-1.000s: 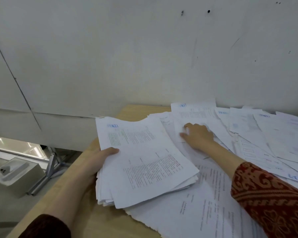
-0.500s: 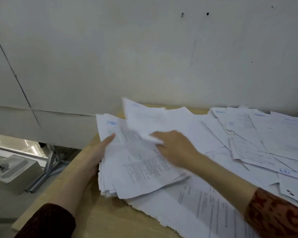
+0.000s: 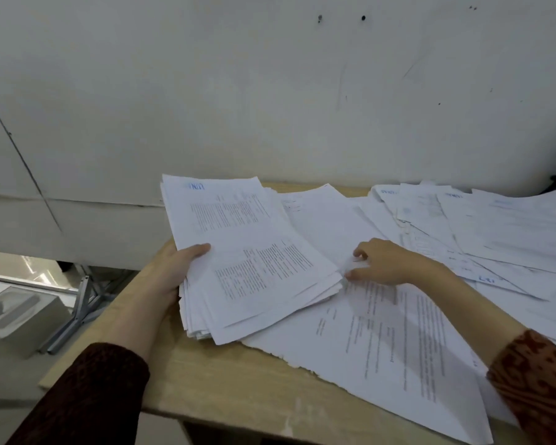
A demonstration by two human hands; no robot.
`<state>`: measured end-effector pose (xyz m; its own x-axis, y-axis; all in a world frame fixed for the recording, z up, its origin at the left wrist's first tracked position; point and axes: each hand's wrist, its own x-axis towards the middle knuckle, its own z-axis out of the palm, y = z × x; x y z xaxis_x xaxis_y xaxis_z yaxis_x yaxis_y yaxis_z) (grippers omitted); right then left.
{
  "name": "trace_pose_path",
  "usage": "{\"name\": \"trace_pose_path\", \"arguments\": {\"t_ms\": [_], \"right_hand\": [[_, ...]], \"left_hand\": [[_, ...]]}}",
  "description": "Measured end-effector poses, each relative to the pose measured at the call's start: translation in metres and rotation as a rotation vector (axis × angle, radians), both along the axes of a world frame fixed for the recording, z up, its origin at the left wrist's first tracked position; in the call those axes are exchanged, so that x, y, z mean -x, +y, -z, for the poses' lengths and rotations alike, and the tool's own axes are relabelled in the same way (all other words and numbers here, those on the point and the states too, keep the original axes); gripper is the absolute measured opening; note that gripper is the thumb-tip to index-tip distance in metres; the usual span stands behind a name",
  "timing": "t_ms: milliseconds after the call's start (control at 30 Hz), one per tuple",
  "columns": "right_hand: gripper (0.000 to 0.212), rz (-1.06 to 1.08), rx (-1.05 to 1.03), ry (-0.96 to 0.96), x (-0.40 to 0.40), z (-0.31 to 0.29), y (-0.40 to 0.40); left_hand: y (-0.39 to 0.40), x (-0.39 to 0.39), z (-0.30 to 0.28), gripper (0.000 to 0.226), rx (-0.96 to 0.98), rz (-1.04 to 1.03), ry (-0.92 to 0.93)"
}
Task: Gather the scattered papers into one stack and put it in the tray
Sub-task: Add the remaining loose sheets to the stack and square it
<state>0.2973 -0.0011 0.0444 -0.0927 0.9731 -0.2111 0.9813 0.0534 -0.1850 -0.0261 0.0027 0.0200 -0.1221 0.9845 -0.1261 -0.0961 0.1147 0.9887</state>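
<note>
The left hand (image 3: 177, 271) grips the stack of papers (image 3: 251, 258) by its left edge, thumb on top. The right hand (image 3: 385, 261) pinches a loose sheet (image 3: 350, 268) just right of the stack. More scattered papers (image 3: 482, 229) lie past the right hand on the wooden table (image 3: 238, 380).

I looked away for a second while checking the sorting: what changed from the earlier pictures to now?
The right hand carried a loose white sheet from the spread leftward onto the thick stack of white printed papers, and now pinches a sheet at the stack's right edge. The left hand stayed gripping the stack's left side; the scattered white sheets on the right stayed on the light wooden table.
</note>
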Motion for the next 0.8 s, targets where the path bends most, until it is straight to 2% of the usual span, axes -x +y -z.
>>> {"name": "trace_pose_path", "arguments": {"t_ms": [133, 267, 300, 400, 533, 633, 700, 767, 800], "right_hand": [[0.066, 0.043, -0.005, 0.052, -0.002, 0.002, -0.007], [0.030, -0.045, 0.016, 0.108, -0.006, -0.006, -0.003], [0.030, -0.052, 0.004, 0.086, -0.010, -0.011, -0.002], [0.058, 0.105, -0.205, 0.043, -0.035, -0.038, 0.007], [0.052, 0.357, -0.507, 0.252, -0.072, -0.072, 0.013], [0.038, 0.413, -0.651, 0.367, -0.079, -0.084, 0.011], [0.027, 0.434, -0.676, 0.565, -0.071, -0.084, 0.014], [0.017, 0.446, -0.607, 0.831, -0.056, -0.079, 0.018], [0.013, 0.436, -0.555, 0.900, -0.048, -0.076, 0.019]], "left_hand": [[-0.002, 0.001, -0.001, 0.033, -0.019, -0.010, -0.017], [-0.004, 0.005, 0.000, 0.037, -0.025, -0.038, -0.061], [-0.004, 0.006, 0.000, 0.038, -0.017, -0.045, -0.079], [-0.002, 0.012, -0.002, 0.041, -0.010, -0.075, -0.125], [0.001, 0.019, -0.001, 0.040, 0.047, -0.018, -0.126], [-0.001, 0.018, 0.001, 0.036, 0.081, 0.010, -0.086], [-0.002, 0.017, 0.000, 0.035, 0.077, 0.047, -0.101], [-0.004, 0.016, -0.002, 0.036, 0.089, 0.090, -0.122], [-0.005, 0.015, -0.002, 0.037, 0.103, 0.110, -0.127]]}}
